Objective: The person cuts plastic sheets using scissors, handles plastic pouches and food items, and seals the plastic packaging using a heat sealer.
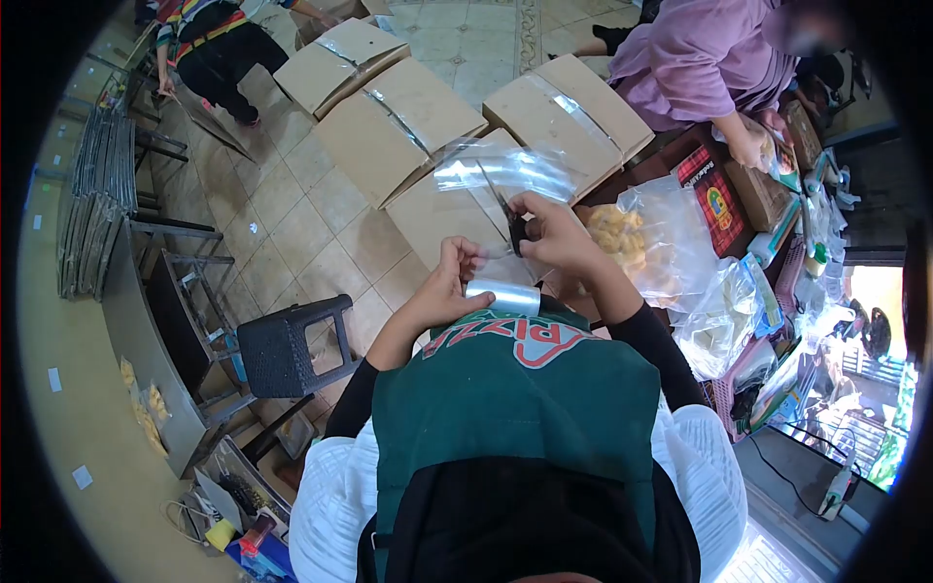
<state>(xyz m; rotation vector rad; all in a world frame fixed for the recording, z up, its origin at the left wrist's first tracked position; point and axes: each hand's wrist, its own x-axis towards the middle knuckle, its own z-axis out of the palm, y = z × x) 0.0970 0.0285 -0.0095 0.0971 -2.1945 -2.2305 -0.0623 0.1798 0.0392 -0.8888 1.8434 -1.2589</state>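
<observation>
Held close to my green apron is a roll of clear plastic tape [505, 299], with the thumb of my left hand [449, 289] pressed on its end. The index finger of that hand pinches toward the film coming off the roll. My right hand [562, 239] grips black-handled scissors [515, 222], whose blades point up and away from me. A shiny sheet of clear film [520, 177] spreads around and beyond the blades, above a cardboard box [428, 209]. Whether the blades touch the film, I cannot tell.
More taped cardboard boxes [398, 117] stand ahead. On the right, a bag of yellow food [627, 238] lies near a person in purple [680, 58]. Another person [214, 49] bends over cardboard at the upper left. A black stool [282, 350] stands left, near stacked flat panels [97, 204].
</observation>
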